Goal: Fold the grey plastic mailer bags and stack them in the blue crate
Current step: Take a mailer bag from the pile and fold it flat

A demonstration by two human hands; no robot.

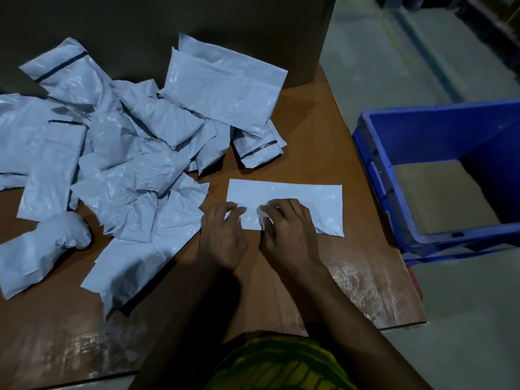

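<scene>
One grey mailer bag (292,192) lies flat as a long strip on the brown table (295,153), in front of me. Both hands rest on its near edge. My left hand (223,235) presses its left end with fingers spread. My right hand (287,229) pinches a lifted corner of the bag near its middle. A loose pile of several crumpled grey mailer bags (118,153) covers the table's left half. The blue crate (439,175) stands off the table's right edge; I see only a beige bottom inside, no bags.
A tall dark cardboard wall (168,21) rises behind the pile at the table's far side. Grey floor (394,66) runs to the right of the table beyond the crate. My yellow-green patterned garment (278,364) shows at the bottom.
</scene>
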